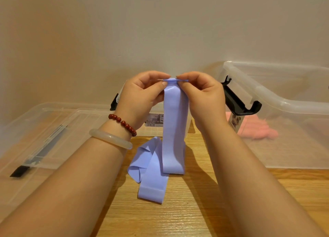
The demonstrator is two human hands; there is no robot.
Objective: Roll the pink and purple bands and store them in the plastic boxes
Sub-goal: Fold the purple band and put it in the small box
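You pinched the top of the purple band in your left hand and right hand; its tail lay heaped on the near table; that first turn (barely started) could have sprung open if either pinch slackened.

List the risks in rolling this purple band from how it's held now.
1. The left hand and right hand pinch only the top edge of the purple band, where the roll has barely begun; it may slip loose or start crooked.
2. The band's loose tail lies folded and twisted on the table, so creases or a twist may get wound into the roll.
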